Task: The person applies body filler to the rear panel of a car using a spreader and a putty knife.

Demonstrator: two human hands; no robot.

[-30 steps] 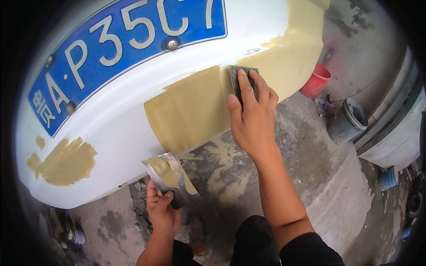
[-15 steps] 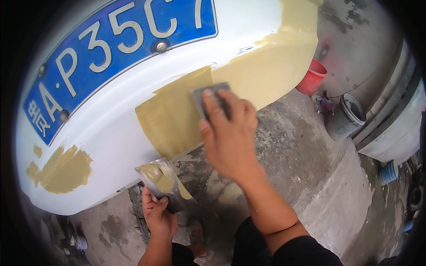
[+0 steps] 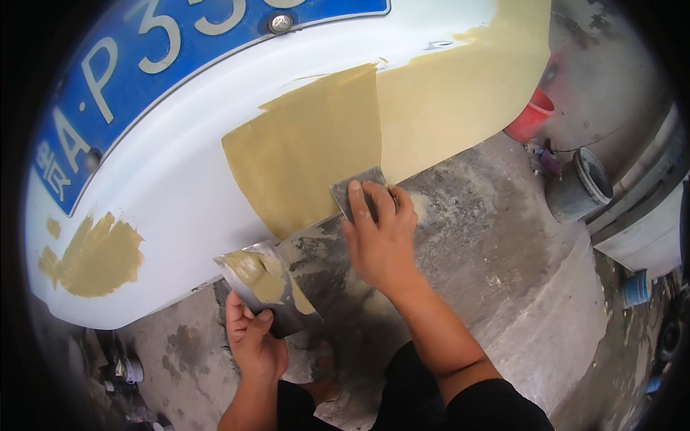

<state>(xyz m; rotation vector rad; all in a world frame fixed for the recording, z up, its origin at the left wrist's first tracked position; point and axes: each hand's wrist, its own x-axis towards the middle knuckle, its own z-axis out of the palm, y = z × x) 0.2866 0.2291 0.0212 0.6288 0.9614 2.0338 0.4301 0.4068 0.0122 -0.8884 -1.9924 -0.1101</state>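
Observation:
My right hand (image 3: 377,244) grips a thin metal spreader (image 3: 341,192), pressed at the lower edge of a large olive-yellow filler patch (image 3: 302,136) on a white car bumper (image 3: 172,208). Paler filler (image 3: 453,108) covers the bumper to its right. Low on the left, my left hand (image 3: 255,337) holds a metal plate (image 3: 291,323) carrying a lump of yellow filler (image 3: 259,273), just below the bumper edge. A smaller rough filler patch (image 3: 100,258) is at the bumper's left end. A blue number plate (image 3: 194,57) sits above.
A red bucket (image 3: 526,118) and a grey bucket (image 3: 571,194) stand on the stained concrete floor (image 3: 532,316) at the right. Beside them lies a pale panel (image 3: 640,223), with a blue can (image 3: 635,287) below it. Small containers (image 3: 131,371) sit at the lower left.
My right hand has moved downward and left with the spreader, from the patch's top to its bottom edge. My left hand has shifted slightly left, still holding the plate.

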